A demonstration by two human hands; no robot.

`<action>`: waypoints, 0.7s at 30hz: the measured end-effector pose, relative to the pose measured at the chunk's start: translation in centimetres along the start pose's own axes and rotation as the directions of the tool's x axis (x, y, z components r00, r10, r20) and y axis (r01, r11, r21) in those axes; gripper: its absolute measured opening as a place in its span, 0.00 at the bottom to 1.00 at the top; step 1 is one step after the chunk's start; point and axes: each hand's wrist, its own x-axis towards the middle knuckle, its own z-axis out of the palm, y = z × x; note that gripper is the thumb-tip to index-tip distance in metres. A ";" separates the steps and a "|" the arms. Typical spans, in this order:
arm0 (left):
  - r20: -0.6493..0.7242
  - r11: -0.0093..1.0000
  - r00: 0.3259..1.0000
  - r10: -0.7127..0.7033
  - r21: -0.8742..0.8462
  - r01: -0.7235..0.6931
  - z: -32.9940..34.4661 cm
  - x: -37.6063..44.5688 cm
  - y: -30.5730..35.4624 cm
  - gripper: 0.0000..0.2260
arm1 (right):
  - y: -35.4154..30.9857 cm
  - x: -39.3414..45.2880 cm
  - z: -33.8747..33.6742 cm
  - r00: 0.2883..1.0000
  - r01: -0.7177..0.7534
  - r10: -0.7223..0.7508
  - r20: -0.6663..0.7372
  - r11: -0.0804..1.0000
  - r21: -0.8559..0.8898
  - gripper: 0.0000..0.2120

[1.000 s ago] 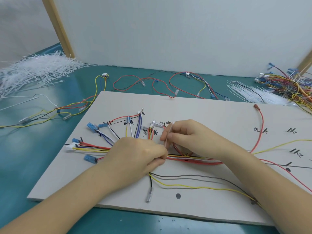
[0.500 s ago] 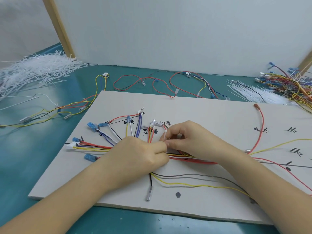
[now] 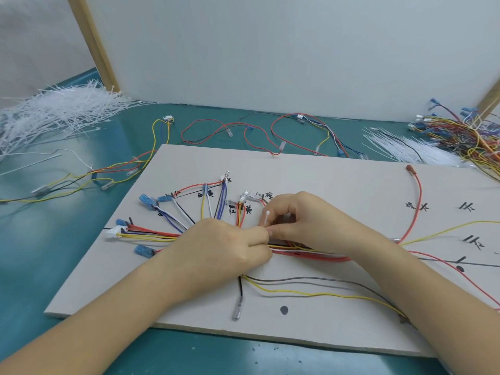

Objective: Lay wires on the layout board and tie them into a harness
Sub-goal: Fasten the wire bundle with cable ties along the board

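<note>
Standing up between the two hands, the white cable tie point(image 3: 266, 218) now shows only a short end topped by its small head, where a second ago a longer strip rose past the right fingers; the visible length has shortened as the hands closed together. The tie sits at the junction of the wire bundle point(image 3: 305, 251), where the fanned branch wires meet the trunk that runs to the right across the layout board point(image 3: 324, 180).

The left hand point(image 3: 216, 255) is curled over the junction, with its thumb and forefinger pressed to the tie at the bundle. The right hand point(image 3: 295, 220) is also curled, its fingertips pinching the tie just beside the left thumb. Whether the tail has passed through the head cannot be told, because the fingers hide the loop.

Judged from this, the tie is being drawn snug around the trunk at its first branch point. The branch wires point(image 3: 173, 212) with blue terminals lie spread to the left, and no other tie on them is visible.

Beyond the board, loose harness wires point(image 3: 243, 131) lie on the green table point(image 3: 40, 253), with heaps of white ties point(image 3: 54, 112) at far left and another heap point(image 3: 405, 147) at right.
</note>
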 end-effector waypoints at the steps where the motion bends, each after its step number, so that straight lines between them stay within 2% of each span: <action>1: -0.004 1.000 1.000 0.006 0.007 -0.006 0.0 0.1 0.1 0.07 | 0.0 0.0 0.0 1.000 0.001 -0.001 0.009 1.000 -0.010 0.10; 6: 0.009 1.000 1.000 -0.026 0.011 0.026 0.2 0.5 0.7 0.05 | 0.1 0.1 0.1 1.000 0.010 -0.010 0.011 1.000 -0.009 0.08; 7: 0.004 0.998 0.998 -0.056 -0.015 0.056 0.1 0.5 0.8 0.02 | 0.2 0.1 0.1 1.000 0.009 -0.009 0.012 1.000 -0.013 0.07; 9: -0.021 0.970 0.987 -0.159 -0.189 0.152 -0.1 0.6 1.1 0.09 | 0.2 0.1 0.1 1.000 0.000 0.000 0.002 1.000 0.000 0.05; 12: 0.004 0.812 0.942 -0.334 -0.506 0.290 -0.3 0.7 1.2 0.11 | 0.3 0.0 0.1 1.000 0.005 -0.005 0.003 1.000 0.029 0.05; 15: 0.044 0.658 0.897 -0.441 -0.663 0.356 -0.1 0.7 1.4 0.07 | 0.4 0.0 0.1 1.000 0.015 -0.016 0.013 0.999 0.029 0.06; 17: 0.104 0.522 0.858 -0.504 -0.755 0.398 -0.1 0.8 1.7 0.02 | 0.4 -0.1 0.0 1.000 0.013 -0.014 0.010 0.998 0.057 0.07; 18: 0.124 0.453 0.844 -0.522 -0.798 0.398 -0.1 0.8 1.7 0.03 | 0.4 -0.1 0.0 1.000 0.012 -0.014 0.015 0.997 0.075 0.07; 19: 0.132 0.412 0.841 -0.524 -0.825 0.387 -0.1 0.8 1.7 0.05 | 0.3 -0.2 -0.1 1.000 0.010 -0.012 0.023 0.996 0.091 0.07; 20: 0.122 0.419 0.850 -0.513 -0.829 0.371 -0.1 0.8 1.7 0.07 | 0.3 -0.2 -0.1 0.999 0.004 -0.007 0.032 0.995 0.103 0.07; 21: 0.095 0.472 0.872 -0.481 -0.810 0.348 -0.3 0.7 1.5 0.09 | 0.3 -0.2 -0.1 0.999 -0.001 -0.003 0.036 0.994 0.110 0.07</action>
